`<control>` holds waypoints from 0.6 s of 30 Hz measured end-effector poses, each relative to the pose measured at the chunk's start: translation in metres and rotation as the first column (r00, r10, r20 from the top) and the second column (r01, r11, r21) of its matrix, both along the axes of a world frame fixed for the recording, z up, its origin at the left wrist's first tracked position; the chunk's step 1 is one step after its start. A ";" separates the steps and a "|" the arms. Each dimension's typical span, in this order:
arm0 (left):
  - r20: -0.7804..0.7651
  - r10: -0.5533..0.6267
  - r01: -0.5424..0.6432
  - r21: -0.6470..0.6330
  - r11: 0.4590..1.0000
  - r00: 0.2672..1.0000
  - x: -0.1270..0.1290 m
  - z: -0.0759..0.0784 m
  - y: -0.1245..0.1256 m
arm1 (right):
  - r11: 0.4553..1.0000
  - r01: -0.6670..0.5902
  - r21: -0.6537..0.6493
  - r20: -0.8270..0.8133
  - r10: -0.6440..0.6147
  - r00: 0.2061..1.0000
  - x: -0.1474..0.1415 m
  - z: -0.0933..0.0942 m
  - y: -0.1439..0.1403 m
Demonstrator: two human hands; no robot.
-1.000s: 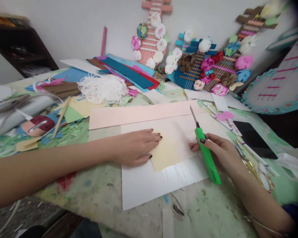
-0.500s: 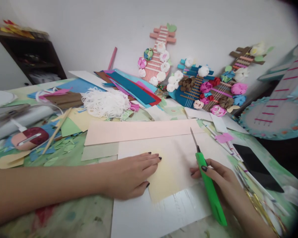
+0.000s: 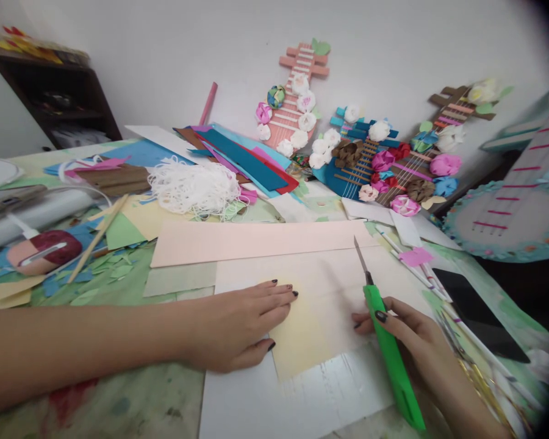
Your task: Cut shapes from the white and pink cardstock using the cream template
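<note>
Only the view shifts slightly; the left hand (image 3: 240,326) lies flat on pale paper (image 3: 304,341), the right hand (image 3: 412,332) has its grip round a green knife (image 3: 390,355) over it. Slack pressure could let paper skid, blade (image 3: 362,258) stray.

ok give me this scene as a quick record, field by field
left hand: palm down, fingers over yellow paper
right hand: holding green knife, blade out, pointing away from the person
under yellow paper: white sheet
beyond hands: pink strip, white string pile
right side: scissors, dark phone
</note>
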State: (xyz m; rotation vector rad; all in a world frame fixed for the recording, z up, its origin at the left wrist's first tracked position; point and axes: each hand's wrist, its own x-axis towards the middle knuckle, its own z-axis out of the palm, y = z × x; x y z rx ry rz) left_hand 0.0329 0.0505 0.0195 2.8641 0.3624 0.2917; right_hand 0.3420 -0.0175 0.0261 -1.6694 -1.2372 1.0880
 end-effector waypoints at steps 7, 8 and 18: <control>0.040 -0.031 0.030 0.019 0.999 0.999 -0.002 -0.004 0.002 | 1.000 -0.012 0.027 -0.069 0.014 0.998 -0.001 0.001 -0.001; 0.049 -0.044 0.043 0.019 0.999 0.998 -0.003 -0.005 0.003 | 0.999 -0.009 0.037 -0.079 0.012 0.997 -0.002 0.001 -0.001; 0.023 -0.063 0.063 -0.005 0.998 0.998 -0.005 -0.010 0.007 | 0.997 -0.025 0.073 -0.138 0.035 0.990 -0.006 0.002 -0.002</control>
